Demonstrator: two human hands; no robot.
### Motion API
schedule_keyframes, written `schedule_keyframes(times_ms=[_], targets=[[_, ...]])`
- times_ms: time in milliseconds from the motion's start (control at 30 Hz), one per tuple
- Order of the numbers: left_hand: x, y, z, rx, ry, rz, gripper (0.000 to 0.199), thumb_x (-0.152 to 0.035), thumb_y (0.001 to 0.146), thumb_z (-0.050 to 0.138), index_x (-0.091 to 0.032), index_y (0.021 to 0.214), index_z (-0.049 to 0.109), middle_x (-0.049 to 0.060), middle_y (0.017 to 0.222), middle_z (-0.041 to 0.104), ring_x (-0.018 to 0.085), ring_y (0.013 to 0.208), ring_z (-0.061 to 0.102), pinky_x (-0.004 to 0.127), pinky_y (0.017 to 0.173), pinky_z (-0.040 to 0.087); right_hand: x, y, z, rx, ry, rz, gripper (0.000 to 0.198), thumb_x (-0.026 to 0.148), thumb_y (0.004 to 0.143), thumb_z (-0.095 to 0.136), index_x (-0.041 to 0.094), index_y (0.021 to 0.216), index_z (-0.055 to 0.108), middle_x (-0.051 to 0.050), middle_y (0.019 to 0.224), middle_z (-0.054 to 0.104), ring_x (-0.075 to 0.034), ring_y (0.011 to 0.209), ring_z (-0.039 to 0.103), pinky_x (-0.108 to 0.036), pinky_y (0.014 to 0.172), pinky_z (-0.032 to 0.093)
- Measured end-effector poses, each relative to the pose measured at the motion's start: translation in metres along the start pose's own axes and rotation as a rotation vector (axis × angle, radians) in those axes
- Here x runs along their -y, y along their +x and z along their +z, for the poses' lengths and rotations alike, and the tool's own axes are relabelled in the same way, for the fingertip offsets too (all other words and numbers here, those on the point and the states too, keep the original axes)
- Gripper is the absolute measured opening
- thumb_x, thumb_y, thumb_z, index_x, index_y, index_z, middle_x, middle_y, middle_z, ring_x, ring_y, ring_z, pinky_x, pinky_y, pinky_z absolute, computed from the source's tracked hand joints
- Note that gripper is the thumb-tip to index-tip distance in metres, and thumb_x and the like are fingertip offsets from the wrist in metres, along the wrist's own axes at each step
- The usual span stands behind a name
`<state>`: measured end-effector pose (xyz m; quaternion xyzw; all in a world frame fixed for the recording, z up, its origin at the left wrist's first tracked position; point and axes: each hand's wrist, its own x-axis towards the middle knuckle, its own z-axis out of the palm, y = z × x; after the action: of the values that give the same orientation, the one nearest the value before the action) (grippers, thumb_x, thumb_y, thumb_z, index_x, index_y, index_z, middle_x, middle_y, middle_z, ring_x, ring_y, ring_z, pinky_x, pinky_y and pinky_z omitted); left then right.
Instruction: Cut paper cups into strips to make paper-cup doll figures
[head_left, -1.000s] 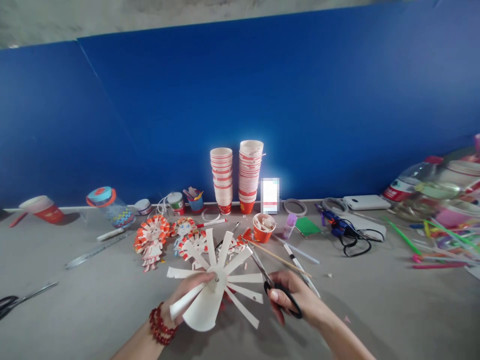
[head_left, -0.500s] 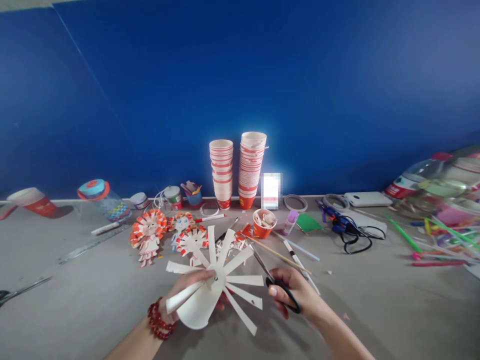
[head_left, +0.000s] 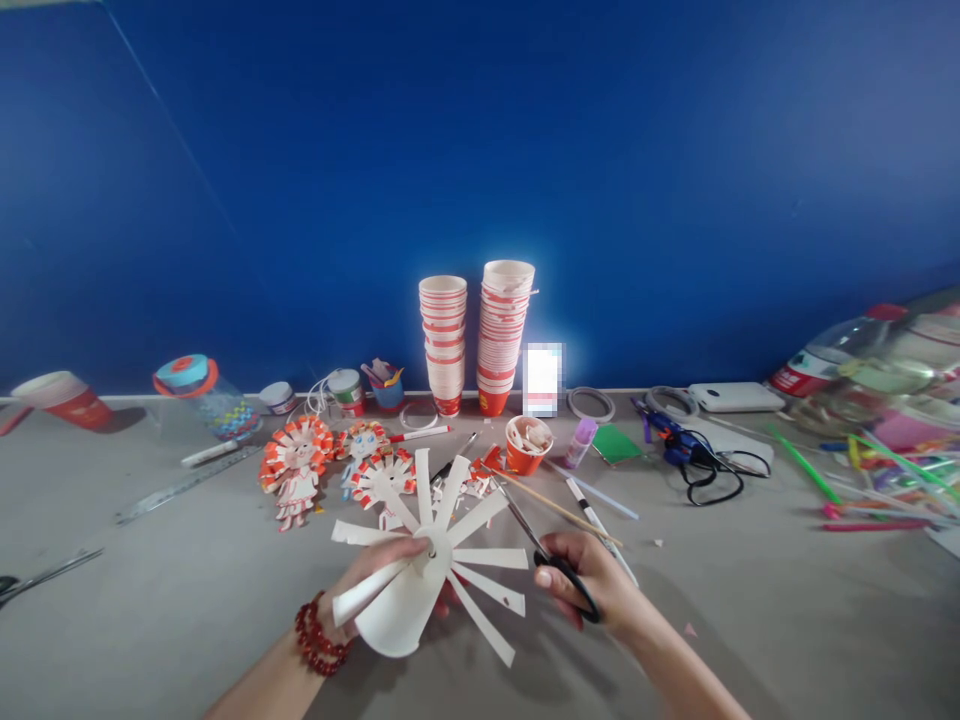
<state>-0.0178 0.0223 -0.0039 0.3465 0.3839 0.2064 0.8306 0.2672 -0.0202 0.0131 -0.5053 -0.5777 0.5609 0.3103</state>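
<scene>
My left hand (head_left: 367, 580), with a red bead bracelet on the wrist, holds a white paper cup (head_left: 427, 570) whose side is cut into several strips that fan outward. My right hand (head_left: 592, 585) grips black-handled scissors (head_left: 544, 555); their blades point up and left toward the cup's right-hand strips. Both hands hover just above the grey table (head_left: 150, 620) near its front edge.
Two stacks of red-and-white paper cups (head_left: 476, 340) stand at the blue wall. Finished paper-cup dolls (head_left: 300, 465) lie behind my left hand. A small cup of scraps (head_left: 527, 445), a glue gun (head_left: 675, 450), a ruler (head_left: 180, 485), straws (head_left: 870, 490) and a second pair of scissors (head_left: 37, 578) lie around.
The view tilted up slightly, so the wall's top edge left the frame. My hands, the cup and the scissors have hardly moved.
</scene>
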Motion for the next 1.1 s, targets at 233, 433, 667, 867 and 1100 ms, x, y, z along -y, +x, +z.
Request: schedule_keyframes(times_ms=[233, 433, 667, 867, 1100], targets=[[-0.002, -0.002, 0.002, -0.039, -0.006, -0.044, 0.037, -0.046, 0.084, 0.053, -0.014, 0.087, 0.070, 0.015, 0.079, 0.071, 0.027, 0.069, 0.068, 0.030, 0.055, 0.047, 0.000, -0.003, -0.003, -0.068, -0.132, -0.022, 0.061, 0.077, 0.064, 0.060, 0.021, 0.053, 0.038, 0.006, 0.036, 0.040, -0.007, 0.031, 0.035, -0.019, 0.034, 0.021], [-0.009, -0.011, 0.008, -0.100, -0.001, -0.078, 0.037, -0.044, 0.085, 0.053, -0.011, 0.086, 0.071, 0.014, 0.074, 0.072, 0.024, 0.069, 0.068, 0.028, 0.058, 0.049, 0.002, -0.004, -0.014, 0.009, -0.097, -0.041, 0.061, 0.077, 0.065, 0.059, 0.019, 0.057, 0.042, 0.003, 0.042, 0.049, -0.009, 0.035, 0.044, -0.019, 0.037, 0.024], [-0.010, -0.020, 0.021, -0.147, 0.044, -0.136, 0.027, -0.040, 0.078, 0.063, -0.013, 0.083, 0.067, 0.010, 0.066, 0.072, 0.023, 0.061, 0.068, 0.028, 0.054, 0.050, 0.002, -0.005, -0.019, 0.239, 0.014, -0.016, 0.055, 0.068, 0.068, 0.065, 0.017, 0.061, 0.046, 0.001, 0.047, 0.056, -0.010, 0.041, 0.048, -0.018, 0.041, 0.025], [-0.008, -0.018, 0.025, -0.140, 0.063, -0.144, 0.030, -0.041, 0.074, 0.066, -0.014, 0.086, 0.063, 0.009, 0.070, 0.072, 0.022, 0.063, 0.069, 0.030, 0.058, 0.052, 0.008, -0.007, -0.016, 0.278, 0.050, -0.009, 0.054, 0.067, 0.066, 0.067, 0.017, 0.060, 0.047, 0.003, 0.044, 0.053, -0.010, 0.040, 0.049, -0.019, 0.040, 0.025], [-0.005, -0.019, 0.025, -0.149, 0.095, -0.128, 0.035, -0.045, 0.072, 0.067, -0.015, 0.090, 0.060, 0.007, 0.068, 0.069, 0.023, 0.062, 0.068, 0.032, 0.061, 0.050, 0.014, -0.009, -0.014, 0.252, 0.038, -0.012, 0.056, 0.070, 0.068, 0.064, 0.017, 0.059, 0.049, 0.002, 0.045, 0.055, -0.007, 0.039, 0.041, -0.019, 0.040, 0.021]])
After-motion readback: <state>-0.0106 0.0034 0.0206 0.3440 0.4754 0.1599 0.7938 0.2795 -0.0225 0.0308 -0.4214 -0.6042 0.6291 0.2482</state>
